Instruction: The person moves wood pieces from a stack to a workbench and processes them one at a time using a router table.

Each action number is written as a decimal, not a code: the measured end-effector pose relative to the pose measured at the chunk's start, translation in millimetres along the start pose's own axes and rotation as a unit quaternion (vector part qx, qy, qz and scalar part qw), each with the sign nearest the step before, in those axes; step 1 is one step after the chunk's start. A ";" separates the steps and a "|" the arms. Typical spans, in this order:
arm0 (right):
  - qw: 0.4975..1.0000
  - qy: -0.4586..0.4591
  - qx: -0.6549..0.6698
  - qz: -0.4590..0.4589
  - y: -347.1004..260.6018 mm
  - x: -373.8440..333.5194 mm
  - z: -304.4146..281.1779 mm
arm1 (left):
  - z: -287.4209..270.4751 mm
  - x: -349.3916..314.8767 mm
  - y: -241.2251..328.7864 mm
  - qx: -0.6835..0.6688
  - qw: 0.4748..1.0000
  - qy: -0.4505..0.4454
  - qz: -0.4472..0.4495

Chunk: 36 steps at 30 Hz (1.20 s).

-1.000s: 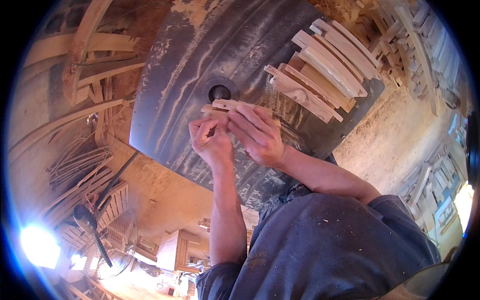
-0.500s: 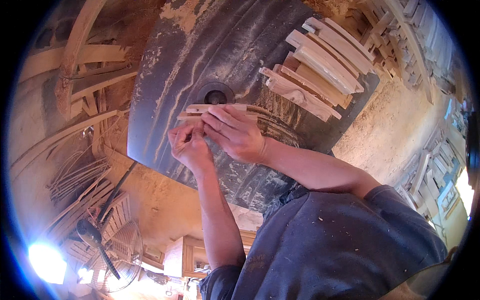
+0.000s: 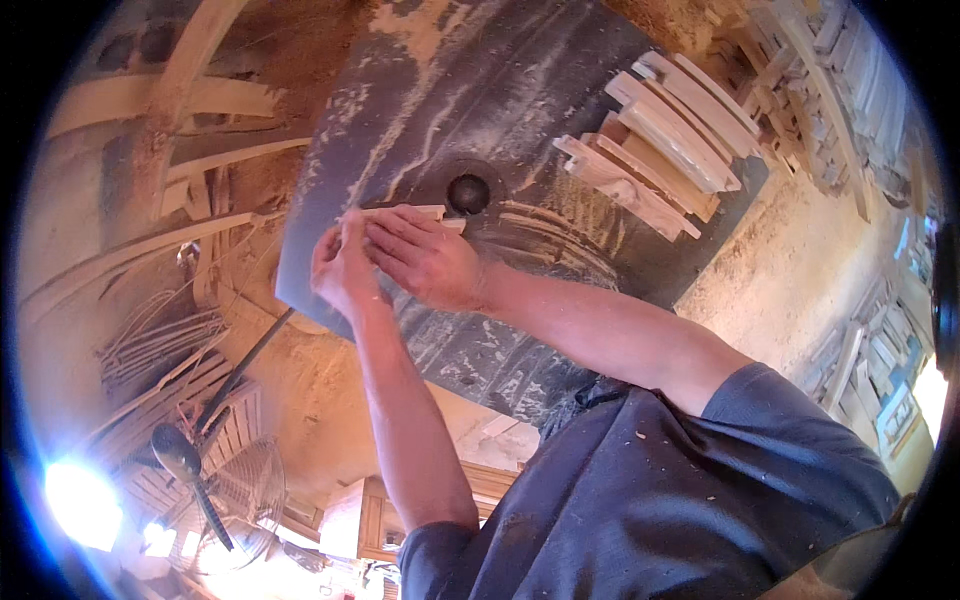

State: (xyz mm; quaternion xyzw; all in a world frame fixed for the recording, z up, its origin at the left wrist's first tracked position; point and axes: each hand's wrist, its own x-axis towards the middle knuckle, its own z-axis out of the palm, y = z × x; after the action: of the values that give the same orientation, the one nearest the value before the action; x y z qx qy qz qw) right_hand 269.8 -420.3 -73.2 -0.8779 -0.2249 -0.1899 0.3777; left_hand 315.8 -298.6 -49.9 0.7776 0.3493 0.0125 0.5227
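Note:
A short strip of pale wood (image 3: 452,222) lies on the dark machine table (image 3: 390,130), mostly covered by my hands. Its right end shows at the near left side of a round black cutter head (image 3: 467,194) that stands up from the table. My left hand (image 3: 345,270) is closed at the strip's left end, thumb and fingers pinched together. Over the strip's middle bends my right hand (image 3: 430,260), its fingers side by side and pressing on the wood. The two hands touch or nearly touch each other.
Several cut wooden pieces (image 3: 650,140) lie in a row on the table's right side. Sawdust streaks the tabletop. Scrap wood (image 3: 820,90) is heaped beyond at right, and long curved boards (image 3: 160,105) lean at left. A stand fan (image 3: 240,490) is at lower left.
Both hands and the wood strip have slid left along the near side of the cutter head. The strip's right end now lies beside the cutter. The view has shifted slightly.

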 end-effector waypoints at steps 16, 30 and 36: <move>0.818 -0.151 0.401 0.384 -77.6 -28.2 -124.1 | -107.4 -94.1 -13.3 -0.460 0.882 -0.097 0.045; 0.929 -0.065 0.286 0.227 -111.3 -31.5 -133.6 | -119.2 -115.9 -29.9 -0.594 0.781 -0.173 0.088; 0.932 -0.091 0.271 0.222 -123.6 -26.3 -136.5 | -118.3 -114.1 -50.3 -0.613 0.772 -0.164 0.032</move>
State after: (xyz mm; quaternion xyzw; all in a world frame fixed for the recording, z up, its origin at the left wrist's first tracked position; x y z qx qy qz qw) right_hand 159.2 -453.2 72.8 -0.7834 -0.1004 0.0478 0.6115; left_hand 157.3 -256.4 1.8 0.2929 0.1512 0.1129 0.9374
